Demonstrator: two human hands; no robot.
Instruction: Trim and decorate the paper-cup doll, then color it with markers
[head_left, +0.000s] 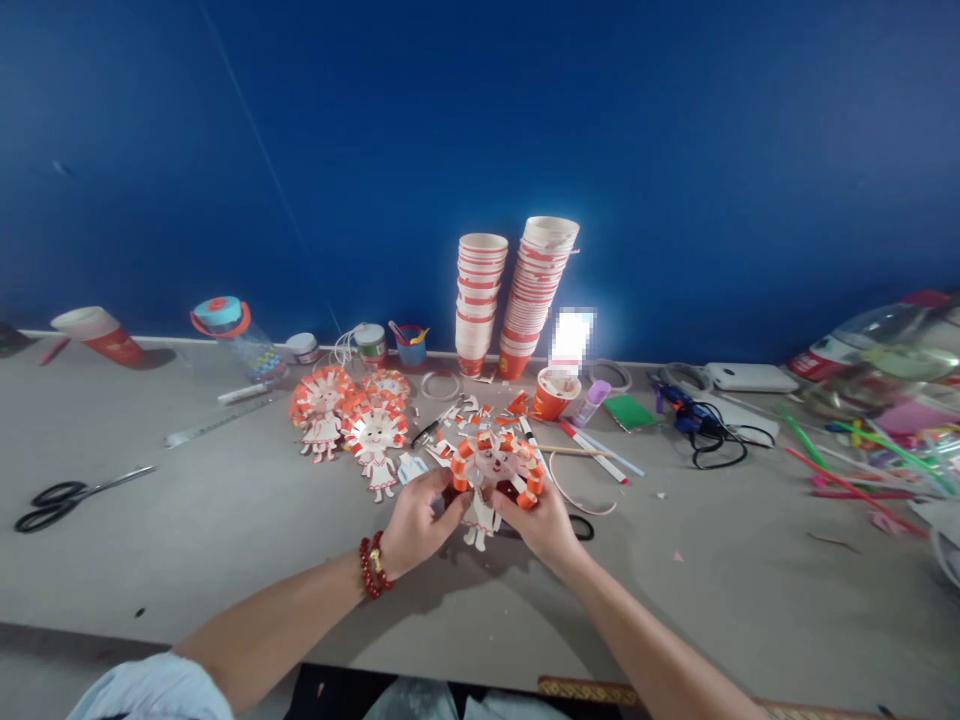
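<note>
Between my two hands, above the table, is a paper cup doll (pixel 480 514) with a drawn smiling face, curled orange-and-white strips around its head and a small white dress with legs below. My left hand (pixel 424 522) grips its left side, thumb in front. On the other side my right hand (pixel 541 522) pinches it, thumb over the front near the dress. Similar finished-looking paper dolls (pixel 375 440) lie flat to the left of my hands. Cut orange and white paper scraps (pixel 469 412) are scattered just behind the doll. A black scissor handle (pixel 582 527) shows partly behind my right hand.
Two tall stacks of paper cups (pixel 480 300) stand against the blue wall. Black-handled scissors (pixel 75 497) lie at left. Markers (pixel 596 455), a glue stick (pixel 592 402), a glue gun (pixel 686 412) and colourful straws (pixel 855 490) lie to the right. A clear bottle (pixel 240 340) stands back left.
</note>
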